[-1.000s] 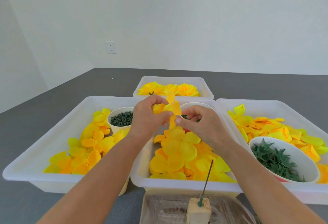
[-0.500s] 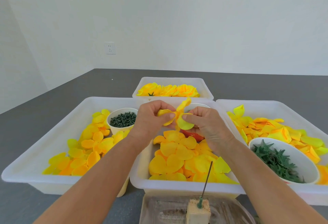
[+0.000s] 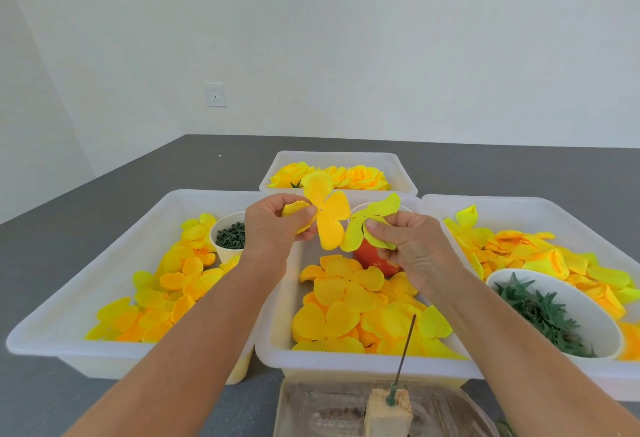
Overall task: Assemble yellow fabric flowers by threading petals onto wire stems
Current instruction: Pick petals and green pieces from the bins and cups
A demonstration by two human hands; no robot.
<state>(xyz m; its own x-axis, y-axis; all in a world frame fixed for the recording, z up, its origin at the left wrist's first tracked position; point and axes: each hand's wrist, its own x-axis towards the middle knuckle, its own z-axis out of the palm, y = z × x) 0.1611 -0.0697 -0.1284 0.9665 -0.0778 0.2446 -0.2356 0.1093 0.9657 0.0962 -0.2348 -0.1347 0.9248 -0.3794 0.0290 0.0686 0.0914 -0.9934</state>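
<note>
My left hand (image 3: 273, 232) pinches a deep-yellow petal piece (image 3: 327, 214) by one lobe, spread flat with a small hole near its middle. My right hand (image 3: 408, 242) pinches a lighter lemon-yellow petal piece (image 3: 367, 225) just to its right. Both pieces hang above the middle white tray (image 3: 277, 353), which holds a heap of loose yellow petals (image 3: 349, 305). A thin wire stem (image 3: 405, 350) stands bare and upright in a foam block (image 3: 388, 416) at the near edge.
A left tray (image 3: 114, 256) holds more petals and a cup of dark green parts (image 3: 230, 235). The right tray (image 3: 540, 208) holds petals and a white bowl of green leaf pieces (image 3: 540, 315). A far tray (image 3: 398, 173) holds finished yellow flowers. An orange-red cup (image 3: 374, 260) sits under my right hand.
The two petal pieces that were bunched together between my hands are now pulled apart, one in each hand. Both hands have spread slightly sideways.
</note>
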